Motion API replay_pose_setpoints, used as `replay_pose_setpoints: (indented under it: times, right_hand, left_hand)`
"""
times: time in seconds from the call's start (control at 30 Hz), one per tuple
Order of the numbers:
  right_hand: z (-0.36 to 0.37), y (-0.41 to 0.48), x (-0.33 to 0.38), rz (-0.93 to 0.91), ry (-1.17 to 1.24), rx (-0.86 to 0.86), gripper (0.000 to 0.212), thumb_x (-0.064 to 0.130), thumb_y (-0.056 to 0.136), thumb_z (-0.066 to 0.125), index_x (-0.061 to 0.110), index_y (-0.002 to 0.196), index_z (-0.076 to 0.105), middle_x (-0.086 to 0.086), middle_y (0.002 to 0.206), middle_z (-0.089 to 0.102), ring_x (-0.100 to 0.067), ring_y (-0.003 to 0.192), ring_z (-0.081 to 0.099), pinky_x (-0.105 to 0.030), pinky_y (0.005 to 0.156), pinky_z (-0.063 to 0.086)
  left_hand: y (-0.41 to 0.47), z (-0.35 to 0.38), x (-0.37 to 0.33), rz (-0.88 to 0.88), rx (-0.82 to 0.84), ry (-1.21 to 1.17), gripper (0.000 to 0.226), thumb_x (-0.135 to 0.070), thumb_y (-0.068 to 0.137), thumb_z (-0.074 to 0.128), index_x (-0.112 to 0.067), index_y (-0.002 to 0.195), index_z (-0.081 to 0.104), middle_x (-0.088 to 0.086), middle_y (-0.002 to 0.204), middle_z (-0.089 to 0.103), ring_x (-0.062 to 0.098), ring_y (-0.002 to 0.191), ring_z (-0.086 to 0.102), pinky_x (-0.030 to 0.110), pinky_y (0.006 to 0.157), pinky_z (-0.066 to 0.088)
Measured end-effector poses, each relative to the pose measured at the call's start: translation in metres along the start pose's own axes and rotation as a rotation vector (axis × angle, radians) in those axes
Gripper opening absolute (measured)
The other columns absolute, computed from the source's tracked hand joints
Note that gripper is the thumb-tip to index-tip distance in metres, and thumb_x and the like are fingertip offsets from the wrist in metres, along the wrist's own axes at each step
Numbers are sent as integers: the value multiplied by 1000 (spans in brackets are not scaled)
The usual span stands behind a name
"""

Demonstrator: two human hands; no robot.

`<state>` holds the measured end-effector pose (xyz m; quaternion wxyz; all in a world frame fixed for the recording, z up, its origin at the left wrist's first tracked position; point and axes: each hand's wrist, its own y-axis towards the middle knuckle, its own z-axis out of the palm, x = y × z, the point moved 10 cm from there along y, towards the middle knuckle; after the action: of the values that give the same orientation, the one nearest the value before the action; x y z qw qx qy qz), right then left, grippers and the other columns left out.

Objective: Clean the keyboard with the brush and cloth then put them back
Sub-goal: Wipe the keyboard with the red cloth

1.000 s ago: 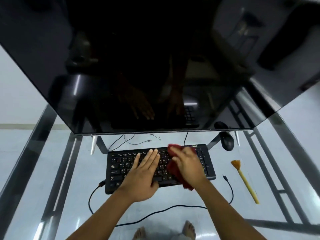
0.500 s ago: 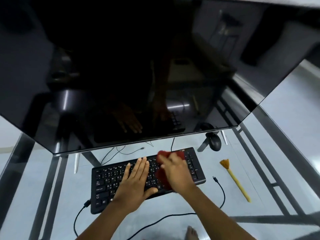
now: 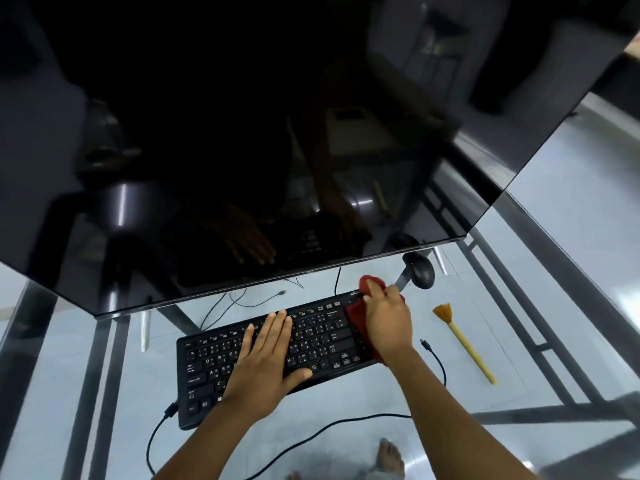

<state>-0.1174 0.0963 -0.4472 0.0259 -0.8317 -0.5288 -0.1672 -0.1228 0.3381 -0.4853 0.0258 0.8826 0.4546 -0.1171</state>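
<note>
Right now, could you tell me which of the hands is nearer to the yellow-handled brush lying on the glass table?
Right. The right hand wipes the keyboard's end beside the yellow-handled brush; the left hand rests flat mid-keyboard, farther away.

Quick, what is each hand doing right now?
Left hand: open, lying flat on the keyboard, holding nothing.
Right hand: closed on the red cloth, pressing it onto the keyboard's right end.

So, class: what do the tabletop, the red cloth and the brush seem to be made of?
Tabletop: clear glass on metal bars; the floor and feet show through it.
Red cloth: soft fabric, matte, bunching under the right hand.
Brush: pale yellow handle, probably wood or plastic; tan bristles, fibre unclear.
</note>
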Motion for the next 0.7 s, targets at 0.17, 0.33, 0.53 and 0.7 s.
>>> replay_pose_setpoints:
  times: [0.17,0.33,0.53,0.7]
  right_hand:
    - [21,-59,70,-421,50,166,44,22,90,60,26,132,48,-6,110,56,-27,92,58,-40,80,52]
    - [-17,-34,-3,-117,38,1,40,16,90,65,21,129,59,-11,95,63,-27,72,63,-37,68,58]
    - [7,-92,46,-512,21,174,51,38,84,59,29,134,53,-1,92,59,-18,73,59,-32,71,53]
    - [-1,-62,-27,-33,142,132,43,27,96,54,30,138,48,-6,107,55,-27,83,60,-37,74,59]
  left_hand:
    - [-4,5,3,-7,3,8,92,-78,88,23,-13,153,16,1,161,11,12,147,-6,42,115,-3]
    - [0,4,4,-4,-8,-16,94,-80,86,20,-16,154,10,-2,161,6,9,147,-9,40,116,-6]
    - [2,2,1,4,1,-10,95,-80,86,20,-13,153,17,1,160,11,12,147,-3,40,116,-6]
    - [1,2,1,6,-5,0,95,-81,85,18,-14,153,14,0,161,8,10,147,-7,39,116,-8]
